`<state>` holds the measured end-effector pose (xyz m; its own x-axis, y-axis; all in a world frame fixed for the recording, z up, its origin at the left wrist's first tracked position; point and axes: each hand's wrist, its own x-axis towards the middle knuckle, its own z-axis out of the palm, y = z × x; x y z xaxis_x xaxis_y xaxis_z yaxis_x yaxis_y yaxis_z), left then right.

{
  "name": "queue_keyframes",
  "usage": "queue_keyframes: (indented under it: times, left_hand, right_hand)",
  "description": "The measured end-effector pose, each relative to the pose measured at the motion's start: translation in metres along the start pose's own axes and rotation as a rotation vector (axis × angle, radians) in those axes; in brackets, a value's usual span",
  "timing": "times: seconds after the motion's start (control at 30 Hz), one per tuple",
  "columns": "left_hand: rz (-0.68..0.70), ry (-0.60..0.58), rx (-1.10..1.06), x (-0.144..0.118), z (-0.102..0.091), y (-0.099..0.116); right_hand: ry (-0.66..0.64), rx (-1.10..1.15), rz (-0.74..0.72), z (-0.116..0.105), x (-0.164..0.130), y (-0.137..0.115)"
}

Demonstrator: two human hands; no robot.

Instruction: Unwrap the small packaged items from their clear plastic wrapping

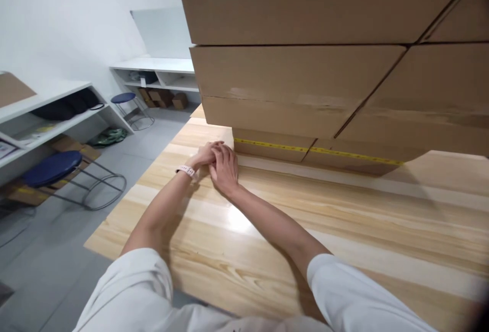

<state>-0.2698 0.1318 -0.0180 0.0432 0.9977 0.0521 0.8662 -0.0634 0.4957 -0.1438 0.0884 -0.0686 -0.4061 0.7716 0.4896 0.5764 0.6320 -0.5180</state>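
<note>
Both hands are meeting on the wooden table, just in front of the left corner of a stack of cardboard boxes. The right hand is lying over the left hand, its fingers curled and pressed down, palm facing the table. The left hand is mostly hidden underneath, so whether it is pinching anything cannot be told; its fingers are bent and reaching toward the lowest box. A white watch is sitting on the left wrist. Both arms are stretching forward out of white sleeves.

A yellow measuring tape is running along the bottom edge of the lowest box, starting just beside the hands and stretching away to the right. Whether a hand is touching its end cannot be told.

To the left, off the table, two blue stools are standing on the grey floor, near white shelves along the wall.
</note>
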Motion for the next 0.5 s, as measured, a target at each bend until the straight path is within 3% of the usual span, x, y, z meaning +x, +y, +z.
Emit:
queue_keyframes:
  times: [0.13, 0.27, 0.37, 0.5]
  left_hand:
    - [-0.104, 0.014, 0.042, -0.070, 0.024, 0.028]
    - [-0.108, 0.024, 0.048, -0.115, 0.062, 0.086]
    - [0.017, -0.029, -0.067, -0.119, 0.095, 0.136]
    - [0.210, -0.167, -0.359, -0.093, 0.128, 0.193]
  right_hand:
    - [-0.173, 0.166, 0.079, -0.027, -0.042, 0.002]
    - [-0.230, 0.252, 0.090, -0.077, -0.106, 0.023]
    - [-0.154, 0.218, 0.128, -0.125, -0.148, 0.053]
    - [0.046, 0.178, 0.229, -0.182, -0.184, 0.102]
